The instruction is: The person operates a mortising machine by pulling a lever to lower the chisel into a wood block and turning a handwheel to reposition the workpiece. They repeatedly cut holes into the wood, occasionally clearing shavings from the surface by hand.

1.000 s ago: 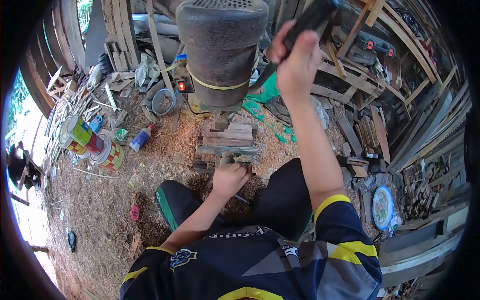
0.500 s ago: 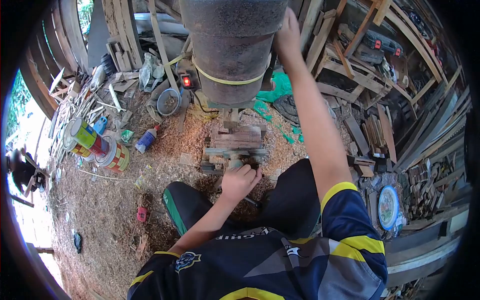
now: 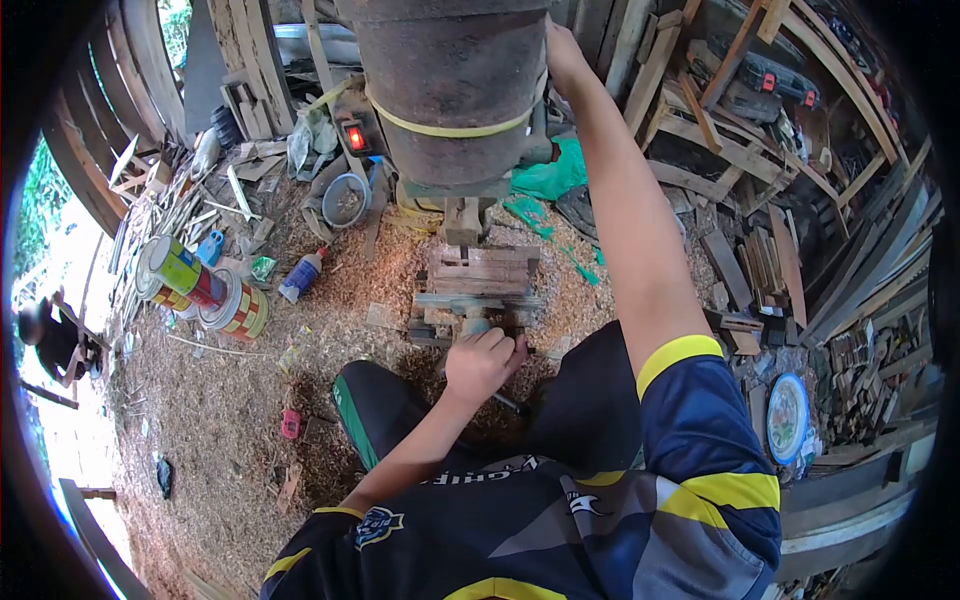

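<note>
A dark, heavy drilling machine head with a yellow band round it stands in front of me. Below it, a square metal holder carries a thin bit, its tip close to or in a wooden block. That block is clamped in a metal vise. My left hand is closed round the vise handle, whose dark end sticks out below. My right arm reaches up, and my right hand is against the machine's right side; its fingers are hidden there.
A red lit switch is on the machine's left. Paint cans, a blue-labelled bottle and a bucket stand on the shavings-covered floor. A pink tape measure lies nearby. Wood scraps are piled at right.
The machine head has risen a little from the wooden block, showing more of the bit. My right hand has shifted slightly upward. My left hand stays at the vise; the view has shifted slightly.
</note>
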A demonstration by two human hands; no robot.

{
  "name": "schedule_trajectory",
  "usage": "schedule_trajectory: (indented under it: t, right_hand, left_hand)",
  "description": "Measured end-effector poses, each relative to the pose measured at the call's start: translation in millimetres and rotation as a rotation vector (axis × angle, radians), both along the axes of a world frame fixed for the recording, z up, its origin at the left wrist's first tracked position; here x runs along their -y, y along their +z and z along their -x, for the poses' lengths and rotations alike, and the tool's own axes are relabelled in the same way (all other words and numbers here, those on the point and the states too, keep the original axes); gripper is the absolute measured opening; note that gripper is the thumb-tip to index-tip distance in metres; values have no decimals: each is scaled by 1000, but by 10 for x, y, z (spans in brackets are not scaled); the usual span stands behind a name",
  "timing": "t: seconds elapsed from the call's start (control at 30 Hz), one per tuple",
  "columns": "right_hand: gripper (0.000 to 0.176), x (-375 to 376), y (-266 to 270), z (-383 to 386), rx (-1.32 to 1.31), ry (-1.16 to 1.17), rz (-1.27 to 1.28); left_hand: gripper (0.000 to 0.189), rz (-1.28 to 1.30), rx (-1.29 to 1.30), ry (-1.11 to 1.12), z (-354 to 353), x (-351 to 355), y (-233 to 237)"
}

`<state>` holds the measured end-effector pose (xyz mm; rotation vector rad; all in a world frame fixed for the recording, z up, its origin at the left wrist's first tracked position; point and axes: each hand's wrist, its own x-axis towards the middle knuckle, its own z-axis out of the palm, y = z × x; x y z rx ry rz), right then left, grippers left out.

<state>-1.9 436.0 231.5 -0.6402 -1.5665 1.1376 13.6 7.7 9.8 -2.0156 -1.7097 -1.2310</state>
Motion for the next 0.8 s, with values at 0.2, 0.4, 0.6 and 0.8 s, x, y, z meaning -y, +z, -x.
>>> schedule_trajectory:
  t: [0.2, 0.4, 0.6, 0.8]
  right_hand:
    - [64, 319, 40, -55, 313, -254, -237]
    - [43, 859, -601, -649, 248, -95, -459]
    - [36, 1512, -1701, -1493, 289, -84, -90]
    - [38, 2284, -2722, -1992, 500, 316, -7]
  left_hand:
    - [36, 56, -44, 35, -25, 52, -19]
    - [34, -18, 35, 16, -44, 27, -31]
    - [33, 160, 160, -7, 23, 32, 12]
    - [28, 525, 496, -372, 364, -16, -6]
